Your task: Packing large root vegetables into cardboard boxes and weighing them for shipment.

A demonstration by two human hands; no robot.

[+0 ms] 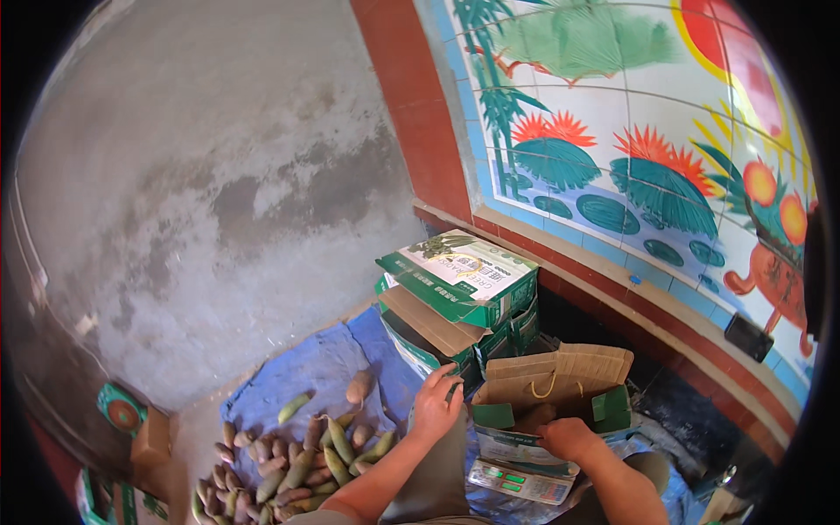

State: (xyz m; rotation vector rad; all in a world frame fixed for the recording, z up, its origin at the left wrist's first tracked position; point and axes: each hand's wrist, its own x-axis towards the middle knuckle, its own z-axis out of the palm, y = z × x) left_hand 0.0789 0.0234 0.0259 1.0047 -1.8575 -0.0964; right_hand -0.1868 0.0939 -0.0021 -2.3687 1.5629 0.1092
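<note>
My left hand (437, 404) reaches forward, fingers spread, at the near edge of a green-and-white carton (411, 337) with a raised brown flap. An open carton (560, 367) with a yellow cord handle stands in front of me on a digital scale (521, 481) with lit green displays. Over that carton's near wall, my right hand (567, 437) dips in with curled fingers. Its fingertips are partly hidden beside a brownish shape inside, so what it holds cannot be made out. To the left lies a pile of green and pinkish-brown root vegetables (297, 468).
A closed green-and-white carton (472, 271) sits against the tiled, painted wall (612, 131). Blue sheeting (297, 363) covers the floor under the vegetables. At far left are a small brown box (152, 439) and a round green-rimmed object (121, 408). A dark phone-like object (748, 337) is at right.
</note>
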